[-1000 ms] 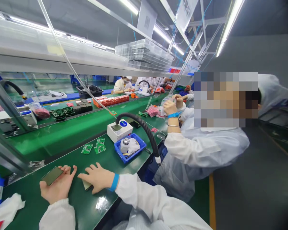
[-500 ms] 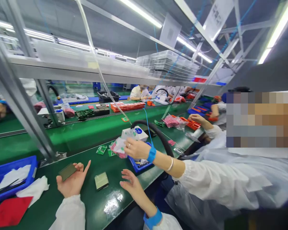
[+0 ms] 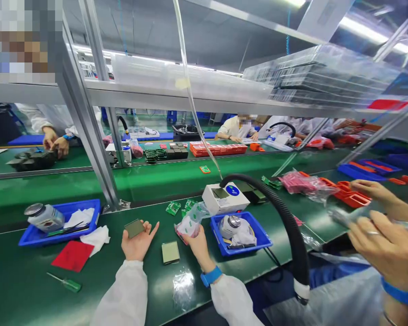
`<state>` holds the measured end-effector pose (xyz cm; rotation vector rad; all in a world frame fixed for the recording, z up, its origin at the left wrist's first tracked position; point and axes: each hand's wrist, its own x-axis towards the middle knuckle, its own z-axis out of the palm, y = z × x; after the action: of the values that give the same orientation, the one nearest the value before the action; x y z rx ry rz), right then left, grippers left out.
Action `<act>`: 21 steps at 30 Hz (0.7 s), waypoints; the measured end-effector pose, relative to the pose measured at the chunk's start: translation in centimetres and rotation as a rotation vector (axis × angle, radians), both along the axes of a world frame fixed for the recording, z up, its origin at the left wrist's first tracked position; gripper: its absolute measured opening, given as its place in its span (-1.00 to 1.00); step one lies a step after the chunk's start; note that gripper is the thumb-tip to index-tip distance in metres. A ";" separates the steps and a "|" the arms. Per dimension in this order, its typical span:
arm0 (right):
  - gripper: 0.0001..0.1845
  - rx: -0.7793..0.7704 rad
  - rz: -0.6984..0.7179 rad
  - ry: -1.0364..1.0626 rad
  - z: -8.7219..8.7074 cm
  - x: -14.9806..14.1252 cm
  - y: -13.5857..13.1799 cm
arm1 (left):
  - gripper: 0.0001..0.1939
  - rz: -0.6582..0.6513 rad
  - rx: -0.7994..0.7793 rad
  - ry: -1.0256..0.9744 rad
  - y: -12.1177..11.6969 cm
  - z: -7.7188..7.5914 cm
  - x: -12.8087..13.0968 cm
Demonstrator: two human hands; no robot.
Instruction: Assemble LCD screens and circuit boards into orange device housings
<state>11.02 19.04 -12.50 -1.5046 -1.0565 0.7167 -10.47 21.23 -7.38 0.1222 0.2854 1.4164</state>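
Observation:
A thin grey-green LCD panel (image 3: pixel 133 228) rests in my left hand (image 3: pixel 138 244), held by thumb and fingers with the index finger stretched out. My right hand (image 3: pixel 197 244), with a blue wrist strap, is closed on a clear plastic bag (image 3: pixel 190 222) with pink contents. Between my hands, a short stack of similar square panels (image 3: pixel 170 252) lies on the green bench. Just behind the bag are green circuit boards (image 3: pixel 173 208). A clear plastic wrapper (image 3: pixel 183 285) lies in front of my right hand.
A blue tray (image 3: pixel 221 244) with a bottle sits right of my hand, before a white box (image 3: pixel 221 203) and a black hose (image 3: pixel 289 226). Leftward are another blue tray (image 3: pixel 94 213), a red sheet (image 3: pixel 73 256) and a green screwdriver (image 3: pixel 71 285). A co-worker's hands (image 3: pixel 384 240) are at right.
The bag has passed from the co-worker's hand to my right hand, which has closed on it. That co-worker's arm has withdrawn right. My view has turned left; my left hand still holds the panel.

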 end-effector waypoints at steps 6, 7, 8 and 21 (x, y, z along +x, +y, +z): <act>-0.54 0.047 -0.028 -0.124 1.5 1.0 -0.2 | -0.41 -0.032 -0.025 0.014 0.1 -0.3 0.0; -0.52 0.064 -0.037 -0.161 1.9 1.5 -0.3 | -0.41 -0.035 -0.028 0.016 0.1 -0.3 0.0; -0.51 0.080 -0.045 -0.201 2.3 2.0 -0.3 | -0.41 -0.038 -0.031 0.018 0.2 -0.4 0.0; -0.27 0.095 0.132 -0.498 2.0 2.1 -3.6 | -0.43 -0.037 -0.047 0.062 0.2 -0.6 0.2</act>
<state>13.09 15.39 -10.46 -1.5793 -1.5516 0.3762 -10.24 21.47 -7.97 0.1323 0.3654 1.3704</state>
